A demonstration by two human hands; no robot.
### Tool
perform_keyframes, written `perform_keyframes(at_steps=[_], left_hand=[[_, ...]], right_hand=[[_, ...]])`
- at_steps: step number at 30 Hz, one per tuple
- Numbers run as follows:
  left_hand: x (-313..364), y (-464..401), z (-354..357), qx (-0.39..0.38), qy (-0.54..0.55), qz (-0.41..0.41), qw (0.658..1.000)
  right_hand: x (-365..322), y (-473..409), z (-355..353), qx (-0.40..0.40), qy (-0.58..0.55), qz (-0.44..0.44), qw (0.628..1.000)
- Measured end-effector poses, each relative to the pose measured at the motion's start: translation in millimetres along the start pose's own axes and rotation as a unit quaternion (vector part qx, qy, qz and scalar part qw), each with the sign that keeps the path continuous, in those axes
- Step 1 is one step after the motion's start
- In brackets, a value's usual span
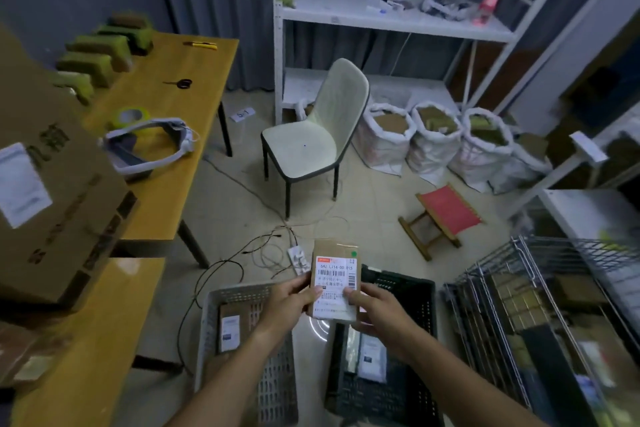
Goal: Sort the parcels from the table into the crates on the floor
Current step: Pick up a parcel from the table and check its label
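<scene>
Above the crates, both hands grip a parcel.

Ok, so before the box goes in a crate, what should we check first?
1. Both hands hold the parcel: ok, left hand and right hand grip its lower edges.
2. Label faces up to read: ok.
3. Which crate it belongs in: cannot tell.
4. Room in the grey crate: ok, one parcel inside.
5. Room in the black crate: ok, one packet showing.
6. Cables clear of the crates: not ok, one runs beside the grey crate.
</scene>
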State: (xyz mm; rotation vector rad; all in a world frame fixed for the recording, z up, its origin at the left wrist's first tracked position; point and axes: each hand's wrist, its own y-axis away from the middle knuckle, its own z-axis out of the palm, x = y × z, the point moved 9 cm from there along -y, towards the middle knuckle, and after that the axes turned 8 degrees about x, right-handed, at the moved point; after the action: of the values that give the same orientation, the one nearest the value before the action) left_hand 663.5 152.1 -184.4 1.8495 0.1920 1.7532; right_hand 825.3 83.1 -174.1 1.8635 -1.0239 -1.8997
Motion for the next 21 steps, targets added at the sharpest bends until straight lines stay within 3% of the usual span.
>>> perform_keyframes(at_steps=[7, 12, 17, 21], left_hand=[[-44, -81, 119, -0.015, -0.011, -0.052, 0.998], [-111, -161, 187, -0.034, -0.055, -0.07, 0.995], [-199, -233, 224, -0.036, -0.101, -0.084, 0.991], [-277, -287, 225, 0.007, -0.171, -0.096, 0.981]], right_hand=[[45, -97, -112, 0.018, -0.02, 0.029, 0.999], [105, -186, -176, 0.026, -0.034, 0.063, 0.997], [184, -280, -208, 0.037, -0.042, 0.097, 0.994], [256, -349, -220, 0.059, -0.046, 0.122, 0.99]])
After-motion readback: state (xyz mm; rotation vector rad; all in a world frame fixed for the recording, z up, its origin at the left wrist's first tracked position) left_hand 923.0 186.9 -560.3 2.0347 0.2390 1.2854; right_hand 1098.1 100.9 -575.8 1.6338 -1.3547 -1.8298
